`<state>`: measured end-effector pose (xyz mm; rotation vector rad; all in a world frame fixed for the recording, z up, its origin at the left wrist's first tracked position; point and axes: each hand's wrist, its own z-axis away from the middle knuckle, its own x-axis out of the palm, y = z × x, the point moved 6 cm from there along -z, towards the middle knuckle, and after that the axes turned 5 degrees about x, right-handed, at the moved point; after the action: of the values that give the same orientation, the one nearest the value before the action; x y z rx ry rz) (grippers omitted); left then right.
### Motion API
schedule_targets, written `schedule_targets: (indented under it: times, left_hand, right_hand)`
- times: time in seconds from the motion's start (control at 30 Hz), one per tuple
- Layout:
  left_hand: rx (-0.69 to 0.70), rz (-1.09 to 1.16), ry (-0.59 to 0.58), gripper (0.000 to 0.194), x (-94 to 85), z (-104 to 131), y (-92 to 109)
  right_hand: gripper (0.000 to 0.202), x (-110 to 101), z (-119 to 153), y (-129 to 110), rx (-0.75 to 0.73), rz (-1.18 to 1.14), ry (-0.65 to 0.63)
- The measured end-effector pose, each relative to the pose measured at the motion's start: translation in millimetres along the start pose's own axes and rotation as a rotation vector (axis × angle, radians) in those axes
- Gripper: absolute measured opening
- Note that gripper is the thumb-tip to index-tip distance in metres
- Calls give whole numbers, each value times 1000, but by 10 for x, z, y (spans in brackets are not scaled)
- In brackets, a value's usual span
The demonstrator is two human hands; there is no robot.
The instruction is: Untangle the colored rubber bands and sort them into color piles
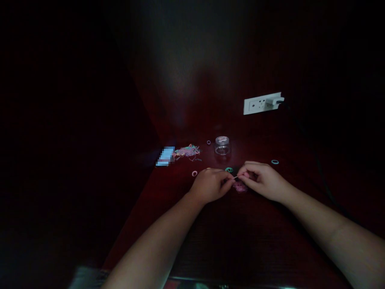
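My left hand (212,185) and my right hand (261,180) meet over a dark reddish table, fingertips closed in a pinch. Between them a thin pale-pink rubber band (236,177) is pulled out, one end in each hand. Just under the fingertips lies a small heap of pink rubber bands (240,187). Green bands (229,169) rest behind my left fingertips. A single pink band (194,173) sits left of that hand, and a blue band (274,161) lies behind my right hand. Some fingers are hidden behind the others.
A lidded clear jar (222,147) stands behind my hands, with a purple band (208,142) beside it. Farther left are a pile of mixed coloured bands (189,151) and a lit phone (165,156). A wall socket (261,103) holds a plug whose dark cable hangs down at right.
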<state>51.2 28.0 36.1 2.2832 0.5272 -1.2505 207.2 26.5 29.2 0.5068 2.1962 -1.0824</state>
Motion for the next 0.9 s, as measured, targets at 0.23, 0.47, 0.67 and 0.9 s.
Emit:
schedule_targets:
  times: [0.23, 0.47, 0.67, 0.9]
  left_hand:
    - [2, -5, 9, 16, -12, 11, -57]
    - [-75, -35, 74, 15, -105, 57, -345]
    - [-286, -146, 155, 19, -289, 147, -832]
    - [-699, -238, 136, 29, -329, 454, -1673]
  right_hand:
    - [13, -6, -12, -3, -7, 25, -31]
    - [12, 4, -8, 84, 36, 136, -89]
    - [12, 37, 2, 175, 96, 194, -147]
    - [10, 68, 14, 234, 104, 255, -181]
